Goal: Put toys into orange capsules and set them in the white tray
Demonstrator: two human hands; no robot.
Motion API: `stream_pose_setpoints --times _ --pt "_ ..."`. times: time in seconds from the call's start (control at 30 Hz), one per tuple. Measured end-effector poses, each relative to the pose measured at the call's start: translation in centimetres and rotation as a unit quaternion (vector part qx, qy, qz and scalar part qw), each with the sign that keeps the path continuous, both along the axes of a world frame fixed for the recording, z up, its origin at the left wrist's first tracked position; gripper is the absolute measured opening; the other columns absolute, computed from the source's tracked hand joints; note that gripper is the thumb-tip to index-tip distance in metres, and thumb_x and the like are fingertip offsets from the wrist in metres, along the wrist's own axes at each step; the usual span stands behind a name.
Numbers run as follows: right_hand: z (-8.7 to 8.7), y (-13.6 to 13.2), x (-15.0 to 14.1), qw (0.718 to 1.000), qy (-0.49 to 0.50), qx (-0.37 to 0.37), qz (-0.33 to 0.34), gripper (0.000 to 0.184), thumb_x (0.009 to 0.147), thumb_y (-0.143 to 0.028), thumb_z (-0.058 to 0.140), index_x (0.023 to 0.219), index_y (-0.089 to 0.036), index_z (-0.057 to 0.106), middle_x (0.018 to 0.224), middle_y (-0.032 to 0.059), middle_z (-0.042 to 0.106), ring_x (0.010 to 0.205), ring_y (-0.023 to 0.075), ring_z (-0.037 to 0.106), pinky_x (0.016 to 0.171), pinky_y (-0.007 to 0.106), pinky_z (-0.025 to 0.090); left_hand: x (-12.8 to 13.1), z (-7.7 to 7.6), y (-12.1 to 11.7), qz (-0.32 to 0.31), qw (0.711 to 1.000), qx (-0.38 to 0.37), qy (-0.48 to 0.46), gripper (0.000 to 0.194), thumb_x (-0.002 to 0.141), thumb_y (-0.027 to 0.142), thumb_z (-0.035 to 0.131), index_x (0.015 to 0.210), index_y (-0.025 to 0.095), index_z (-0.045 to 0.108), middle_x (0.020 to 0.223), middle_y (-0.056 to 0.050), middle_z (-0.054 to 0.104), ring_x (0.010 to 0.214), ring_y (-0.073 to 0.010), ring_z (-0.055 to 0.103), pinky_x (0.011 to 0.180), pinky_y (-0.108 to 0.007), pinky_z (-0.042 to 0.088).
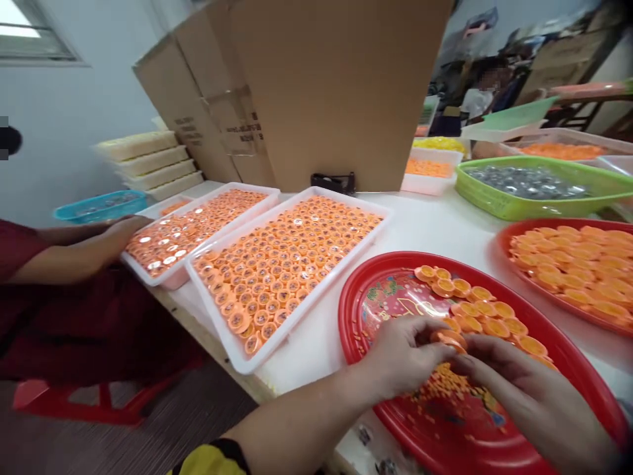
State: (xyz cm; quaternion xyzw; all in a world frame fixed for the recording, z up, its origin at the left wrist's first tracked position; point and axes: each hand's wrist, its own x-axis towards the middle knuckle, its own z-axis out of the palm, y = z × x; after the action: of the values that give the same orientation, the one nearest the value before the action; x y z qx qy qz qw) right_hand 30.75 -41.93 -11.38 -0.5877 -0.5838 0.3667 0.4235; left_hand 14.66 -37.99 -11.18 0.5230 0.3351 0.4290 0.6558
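Over a red tray my two hands meet around a small round orange plastic piece. My left hand pinches it between thumb and fingers. From the other side, the fingertips of my right hand close on the same piece, partly hiding it. Behind my fingers, several round orange pieces lie in overlapping rows on the tray. Below my hands is a scatter of tiny orange bits. To the left stands a white tray packed with orange pieces that have dark centres.
A second red tray holds more orange pieces at the right. Behind it is a green basket of shiny metallic parts. A large cardboard box stands at the back. At left, another person's arm reaches to a second white tray.
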Motion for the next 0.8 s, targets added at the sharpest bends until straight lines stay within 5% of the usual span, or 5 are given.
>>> stream_pose_setpoints --times 0.23,0.37,0.47,0.6,0.8 --pt "0.7 -0.6 -2.0 0.993 0.101 -0.041 0.044 0.040 0.056 -0.043 0.079 0.090 -0.024 0.069 0.084 0.0089 0.070 0.076 0.0288 0.068 0.067 0.034 0.060 -4.6 4.2 -1.9 -0.002 0.986 0.082 0.147 0.022 0.070 0.020 0.064 0.091 0.018 0.070 0.075 -0.005 0.065 0.065 -0.0158 0.055 0.059 -0.026 0.042" --pt "1.0 -0.8 -1.9 0.994 0.104 -0.017 0.044 0.047 0.063 -0.046 0.075 0.107 -0.031 0.065 0.090 0.0125 0.068 0.081 0.0290 0.067 0.068 0.033 0.059 -13.2 7.3 -2.4 0.015 0.958 0.118 0.261 0.023 0.070 0.021 0.066 0.094 0.020 0.068 0.077 -0.004 0.065 0.068 -0.0156 0.056 0.062 -0.025 0.042" --pt "0.7 -0.8 -1.1 0.997 0.080 0.006 0.016 0.043 0.066 -0.050 0.071 0.106 -0.036 0.064 0.095 0.0146 0.067 0.083 0.0300 0.065 0.067 0.033 0.058 -20.6 8.7 -1.9 0.054 0.907 0.128 0.398 0.017 0.071 0.023 0.065 0.087 0.020 0.068 0.078 -0.002 0.064 0.068 -0.0152 0.056 0.063 -0.023 0.041" --pt "0.2 -0.6 -0.8 0.998 0.065 -0.007 0.020 0.041 0.068 -0.051 0.070 0.106 -0.037 0.063 0.102 0.0143 0.065 0.087 0.0313 0.064 0.070 0.037 0.057 -26.7 8.4 -1.3 0.048 0.852 0.105 0.511 0.023 0.071 0.029 0.065 0.091 0.019 0.068 0.082 -0.003 0.063 0.071 -0.0165 0.057 0.064 -0.024 0.042" --pt "0.1 -0.5 -1.5 0.998 0.053 0.017 0.003 0.041 0.066 -0.051 0.071 0.103 -0.032 0.066 0.097 0.0136 0.067 0.082 0.0293 0.066 0.066 0.032 0.059 -27.5 7.0 -1.6 -0.015 0.798 0.131 0.588 0.023 0.074 0.029 0.060 0.093 0.020 0.070 0.089 -0.005 0.060 0.084 -0.0202 0.057 0.079 -0.029 0.043"
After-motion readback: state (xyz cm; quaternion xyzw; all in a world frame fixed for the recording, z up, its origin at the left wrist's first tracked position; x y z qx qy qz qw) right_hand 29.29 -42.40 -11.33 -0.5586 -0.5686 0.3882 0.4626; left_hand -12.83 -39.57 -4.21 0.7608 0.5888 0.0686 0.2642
